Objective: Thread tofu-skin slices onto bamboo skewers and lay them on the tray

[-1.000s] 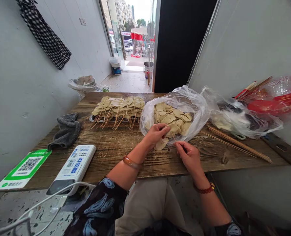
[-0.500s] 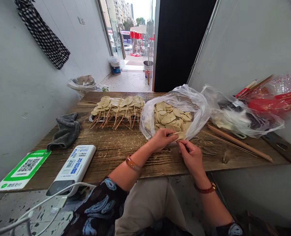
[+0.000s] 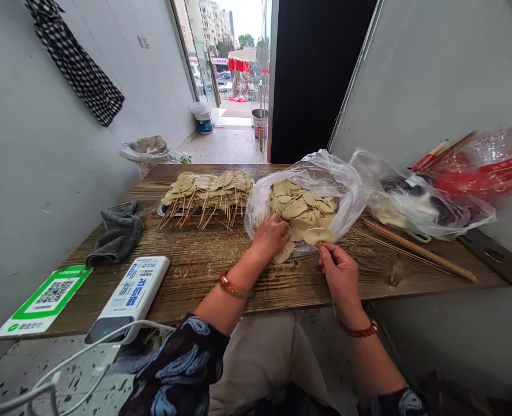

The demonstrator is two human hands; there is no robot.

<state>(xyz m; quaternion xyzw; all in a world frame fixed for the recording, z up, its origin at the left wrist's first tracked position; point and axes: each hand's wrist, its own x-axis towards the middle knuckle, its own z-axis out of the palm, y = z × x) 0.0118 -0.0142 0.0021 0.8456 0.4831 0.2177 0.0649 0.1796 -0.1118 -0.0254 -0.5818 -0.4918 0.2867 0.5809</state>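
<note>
A clear plastic bag [image 3: 351, 190] lies open on the wooden table [image 3: 204, 260], holding several flat beige slices [image 3: 301, 205]. My left hand [image 3: 271, 236] reaches into the bag's mouth, fingers resting on the slices. My right hand [image 3: 341, 271] pinches a thin bamboo skewer [image 3: 332, 297] with one beige slice [image 3: 318, 235] threaded at its top, just in front of the bag. Behind and to the left, a tray carries finished skewers [image 3: 208, 193] of the same slices.
A bundle of bare bamboo skewers [image 3: 415, 249] lies right of the bag, beside more plastic bags [image 3: 415, 205]. A grey cloth [image 3: 117, 231], a white device [image 3: 128, 297] with a cable and a green QR sign [image 3: 43, 300] sit at the left. Walls close both sides.
My left hand let go of the slice at the skewer and moved back into the bag. My right hand now holds the skewer with a slice threaded on its tip.
</note>
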